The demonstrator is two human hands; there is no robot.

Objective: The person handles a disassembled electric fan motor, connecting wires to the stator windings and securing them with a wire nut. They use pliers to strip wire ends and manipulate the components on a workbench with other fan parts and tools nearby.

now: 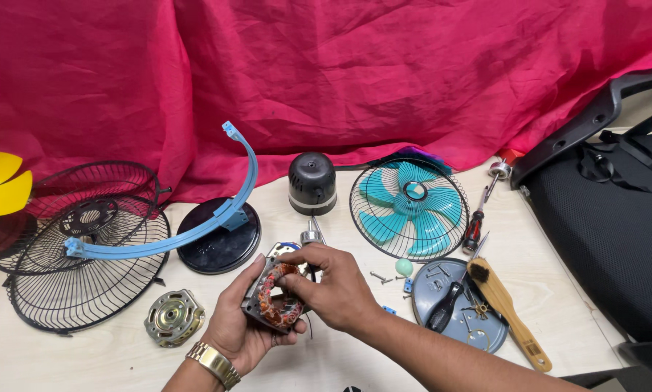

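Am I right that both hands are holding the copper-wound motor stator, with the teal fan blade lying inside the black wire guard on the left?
Not quite. In the head view, the left hand and right hand do hold the motor stator, but the teal fan blade lies to the right of the hands, not inside the black wire guard on the left.

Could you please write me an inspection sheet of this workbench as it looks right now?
Surface: pale wooden table, crowded with fan parts.
Job's things: motor stator with copper windings, held over the table.
Clutter: black wire guards, blue band, teal fan blade, black motor cover, metal rotor housing, grey plate with screws, screwdriver, brush.
Grippers: left hand cradles the stator; right hand pinches its windings.
Cables: nothing seen.
Surroundings: red cloth behind, black chair at right.
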